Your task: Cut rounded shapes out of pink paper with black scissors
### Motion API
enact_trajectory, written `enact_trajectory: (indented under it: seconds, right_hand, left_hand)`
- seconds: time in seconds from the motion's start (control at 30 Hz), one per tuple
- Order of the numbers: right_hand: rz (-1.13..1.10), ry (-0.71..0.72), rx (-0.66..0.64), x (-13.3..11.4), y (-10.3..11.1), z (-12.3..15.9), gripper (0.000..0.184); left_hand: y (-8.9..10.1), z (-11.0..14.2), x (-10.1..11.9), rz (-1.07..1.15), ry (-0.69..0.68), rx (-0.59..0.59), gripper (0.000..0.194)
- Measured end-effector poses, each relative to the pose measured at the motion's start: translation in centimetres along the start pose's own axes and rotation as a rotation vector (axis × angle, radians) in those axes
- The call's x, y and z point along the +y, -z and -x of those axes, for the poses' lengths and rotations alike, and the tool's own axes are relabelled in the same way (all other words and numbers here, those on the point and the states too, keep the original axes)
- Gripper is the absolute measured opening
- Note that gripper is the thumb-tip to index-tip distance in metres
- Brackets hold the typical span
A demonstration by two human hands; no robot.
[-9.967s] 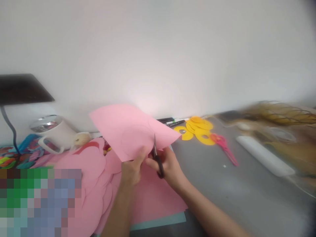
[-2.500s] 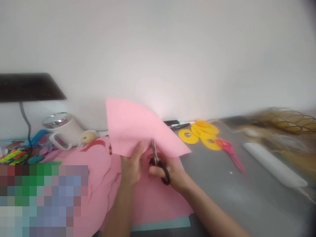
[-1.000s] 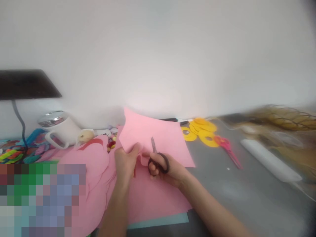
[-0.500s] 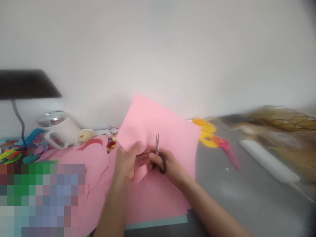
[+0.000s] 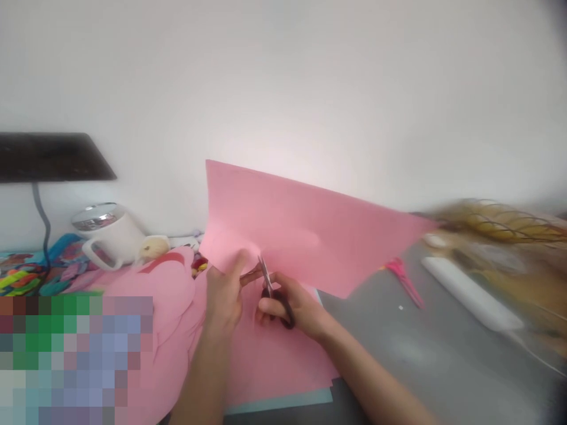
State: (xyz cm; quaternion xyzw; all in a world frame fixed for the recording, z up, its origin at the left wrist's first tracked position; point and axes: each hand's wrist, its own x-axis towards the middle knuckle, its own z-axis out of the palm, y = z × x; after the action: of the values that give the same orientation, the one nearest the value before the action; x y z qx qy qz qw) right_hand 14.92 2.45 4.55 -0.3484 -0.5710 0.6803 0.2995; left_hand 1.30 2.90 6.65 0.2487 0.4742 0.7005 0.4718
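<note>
Right hand (image 5: 303, 308) holds black scissors (image 5: 267, 282), left hand (image 5: 222, 300) pink sheet (image 5: 301, 227)

Both are closed, right around the handles, left pinching the sheet, which tilts above the table (image 5: 381, 339). White mug (image 5: 123, 239) stands near the table's far edge.

Holds a paper sheet (image 5: 305, 218) in the left hand (image 5: 225, 298) and scissors (image 5: 269, 286) in the right hand (image 5: 303, 310), over a paper stack (image 5: 283, 363) on the desk (image 5: 434, 366). Has cut-outs (image 5: 163, 301) at left, a mug (image 5: 116, 239) behind those, other scissors (image 5: 406, 282) at right, a wall (image 5: 283, 82) behind everything.
</note>
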Motion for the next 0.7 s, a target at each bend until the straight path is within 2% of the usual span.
enact_trajectory:
  seconds: [0.17, 0.37, 0.57, 0.7]
  right_hand:
    - [-0.017, -0.005, 0.01, -0.12, -0.06, 0.1, 0.046]
    - [-0.061, 0.022, -0.016, 0.43, 0.22, -0.08, 0.047]
    - [-0.068, -0.032, -0.009, 0.38, 0.24, 0.1, 0.046]
    - [-0.075, -0.038, -0.012, 0.44, 0.27, 0.02, 0.046]
  left_hand:
    - [-0.13, 0.05, 0.54, 0.035, 0.004, 0.09, 0.019]
    - [-0.53, 0.45, 0.65, 0.012, 0.019, 0.087, 0.018]
    - [-0.44, 0.44, 0.27, 0.001, 0.031, 0.173, 0.02]
    - [-0.31, 0.36, 0.21, -0.066, 0.04, 0.172, 0.016]
